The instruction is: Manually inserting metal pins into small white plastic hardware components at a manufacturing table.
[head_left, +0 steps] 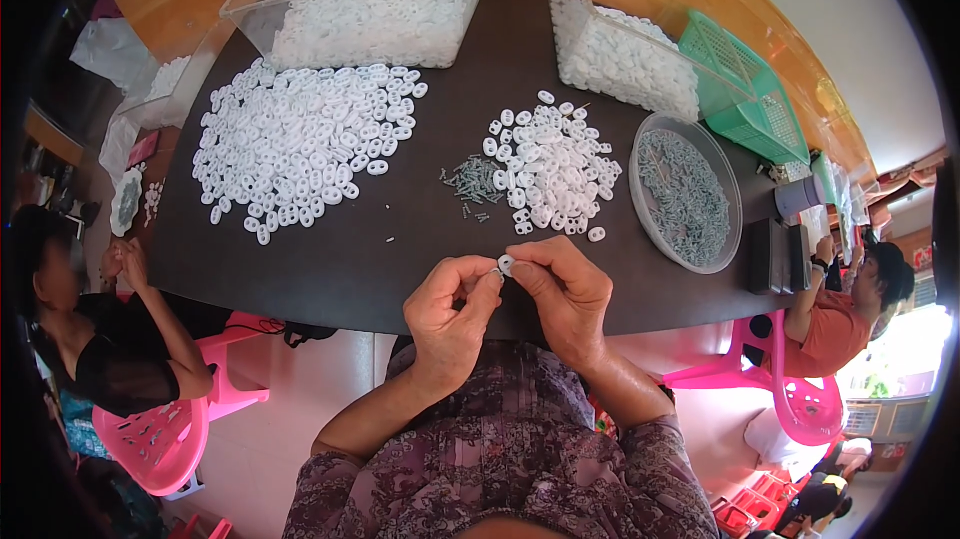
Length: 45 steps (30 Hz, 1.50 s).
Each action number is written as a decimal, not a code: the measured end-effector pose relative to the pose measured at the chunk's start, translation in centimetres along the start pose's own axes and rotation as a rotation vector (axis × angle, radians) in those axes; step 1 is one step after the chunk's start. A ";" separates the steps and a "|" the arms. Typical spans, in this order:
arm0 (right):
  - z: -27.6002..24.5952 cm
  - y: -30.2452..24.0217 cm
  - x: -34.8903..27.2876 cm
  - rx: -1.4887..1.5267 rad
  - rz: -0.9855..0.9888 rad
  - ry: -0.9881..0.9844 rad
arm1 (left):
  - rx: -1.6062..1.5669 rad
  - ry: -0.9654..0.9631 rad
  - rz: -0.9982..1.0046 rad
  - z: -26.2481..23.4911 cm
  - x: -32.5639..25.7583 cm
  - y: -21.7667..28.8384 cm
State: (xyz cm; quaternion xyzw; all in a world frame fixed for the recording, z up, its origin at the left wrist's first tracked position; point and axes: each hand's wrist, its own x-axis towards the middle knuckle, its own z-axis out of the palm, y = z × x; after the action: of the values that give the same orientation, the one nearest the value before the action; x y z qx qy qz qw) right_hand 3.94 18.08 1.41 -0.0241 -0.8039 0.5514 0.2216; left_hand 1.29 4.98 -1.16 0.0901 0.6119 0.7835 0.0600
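In front of my body, at the table's near edge, my two hands meet fingertip to fingertip. My right hand (568,297) pinches a small white oval plastic piece (506,265) between thumb and forefinger. Against that piece, my left hand (446,311) is closed in a pinch; something tiny sits at its fingertips, too small to name. Just beyond my hands lies a heap of white two-holed oval pieces (560,164), with a small pile of grey screws (474,181) on its left. A larger heap of similar white pieces (300,144) spreads over the table's left side.
Clear bins of white pieces (375,24) (625,59) stand at the back. A round tub (733,224) of screws and a green basket (775,119) are at right, near a dark box (768,257). Seated people (120,329) (838,304) flank the dark table (300,274).
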 end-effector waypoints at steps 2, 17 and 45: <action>0.0 0.1 0.0 -0.003 -0.014 -0.005 | -0.040 0.012 -0.025 0.1 0.0 0.1; -0.4 0.4 0.0 0.034 0.052 -0.091 | -0.103 -0.093 -0.119 -0.5 0.3 0.6; 0.6 -0.2 -0.5 -0.090 -0.265 -0.012 | -0.265 -0.067 0.034 -0.4 0.3 -0.1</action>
State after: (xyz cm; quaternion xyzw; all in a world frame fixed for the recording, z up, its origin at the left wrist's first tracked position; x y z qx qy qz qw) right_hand 4.20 17.33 1.28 0.0755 -0.8253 0.4808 0.2863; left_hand 0.90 4.64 -1.37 0.1178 0.4988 0.8551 0.0785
